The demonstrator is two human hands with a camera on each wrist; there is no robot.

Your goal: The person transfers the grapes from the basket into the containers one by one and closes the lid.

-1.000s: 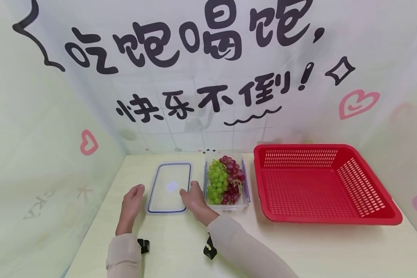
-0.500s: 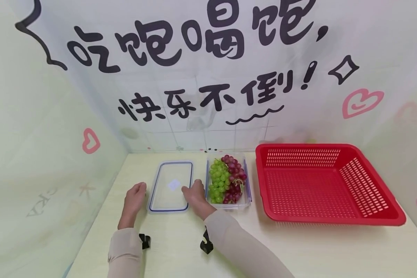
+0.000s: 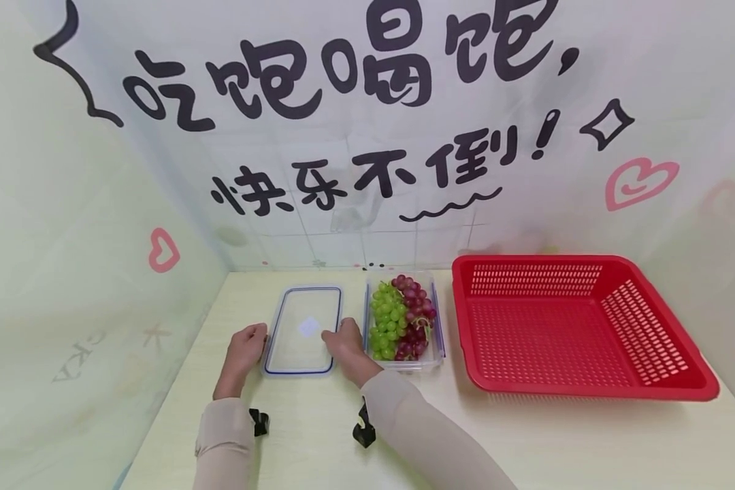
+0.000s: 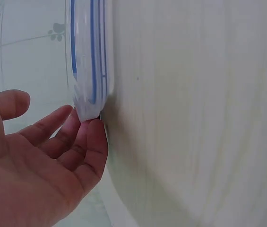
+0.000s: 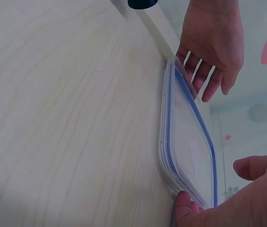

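A clear plastic container lid [image 3: 297,354] with a blue sealing ring lies flat on the table between the two hands. My left hand [image 3: 247,348] is at its left edge. In the left wrist view the fingertips [image 4: 93,130] touch the lid's rim, and the thumb stands apart from it. On the opposite side my right hand [image 3: 346,346] touches the right edge. The right wrist view has its fingertips [image 5: 184,201] low against the rim while the thumb is raised clear of the lid. Most of the right fingers are hidden in the head view.
Right of the lid stands a clear plastic container [image 3: 404,366] holding green grapes [image 3: 387,323] and red grapes [image 3: 418,306]. A large red plastic basket [image 3: 545,340] sits further right. A printed curtain [image 3: 318,238] hangs behind and beside the table [image 3: 306,435].
My left hand has moved rightward, closing the gap to the lid's left edge. My right hand stays at the right edge. The lid has stayed in place.
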